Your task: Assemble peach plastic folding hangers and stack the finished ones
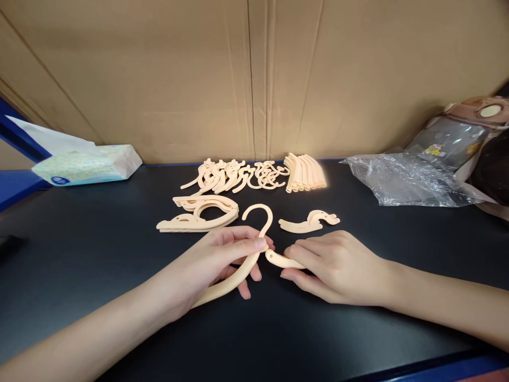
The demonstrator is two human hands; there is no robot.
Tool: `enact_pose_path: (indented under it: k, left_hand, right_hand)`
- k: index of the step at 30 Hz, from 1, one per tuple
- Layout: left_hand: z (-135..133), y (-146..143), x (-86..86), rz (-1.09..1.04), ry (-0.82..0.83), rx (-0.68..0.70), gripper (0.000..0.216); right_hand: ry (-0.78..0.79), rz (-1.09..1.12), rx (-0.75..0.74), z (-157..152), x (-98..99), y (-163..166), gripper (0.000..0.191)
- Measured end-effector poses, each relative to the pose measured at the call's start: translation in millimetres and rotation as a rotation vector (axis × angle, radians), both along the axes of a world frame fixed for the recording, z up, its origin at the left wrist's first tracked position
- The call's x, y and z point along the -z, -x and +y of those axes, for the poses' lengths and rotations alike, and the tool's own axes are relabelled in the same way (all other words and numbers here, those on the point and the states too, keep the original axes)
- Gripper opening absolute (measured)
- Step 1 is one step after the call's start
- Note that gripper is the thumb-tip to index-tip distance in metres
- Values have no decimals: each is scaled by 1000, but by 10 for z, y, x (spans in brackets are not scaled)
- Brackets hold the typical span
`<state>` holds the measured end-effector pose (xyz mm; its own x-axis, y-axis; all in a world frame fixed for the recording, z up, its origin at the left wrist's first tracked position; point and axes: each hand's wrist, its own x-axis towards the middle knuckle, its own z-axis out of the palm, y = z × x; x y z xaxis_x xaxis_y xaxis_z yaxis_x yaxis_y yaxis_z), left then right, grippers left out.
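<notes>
My left hand is closed around a cream plastic hanger part, a curved arm with a hook rising above the thumb. Between the thumb and fingers of my right hand is a second cream hanger arm, with a round hole at its bare end. That end lies close beside the base of the hook; whether the two touch, I cannot tell. Part of the second arm is hidden under my right fingers. Just beyond my right hand lies a small curved hanger piece.
Folded hangers lie left of the hook. Farther back are piles of curved arms, loose hooks and stacked straight pieces. A tissue pack sits at the left, a clear plastic bag and a bottle at the right. Cardboard stands behind.
</notes>
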<state>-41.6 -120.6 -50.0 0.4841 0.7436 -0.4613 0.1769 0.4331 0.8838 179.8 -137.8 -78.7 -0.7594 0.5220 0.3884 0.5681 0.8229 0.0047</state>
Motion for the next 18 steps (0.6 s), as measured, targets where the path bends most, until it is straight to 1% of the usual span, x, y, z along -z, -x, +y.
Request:
enact_pose_path:
  k: [3,8,11,14,18]
  left_hand:
    - [-5,-2,7,-8,9,-5,26]
    - [7,9,5,-2,43,8,30]
    - [23,28,-15,11,67,57,31]
    - [37,43,-27,17,81,106,28]
    - [44,48,-8,-15,85,91,20]
  right_hand:
    - [-24,-4,26,-5,17,0,33]
    - [-108,14,40,1,30,-4,33]
    - [-150,12,46,2,26,-1,32]
    - [-191,10,44,1,23,2,30]
    - [-254,13,32,-16,0,4,27]
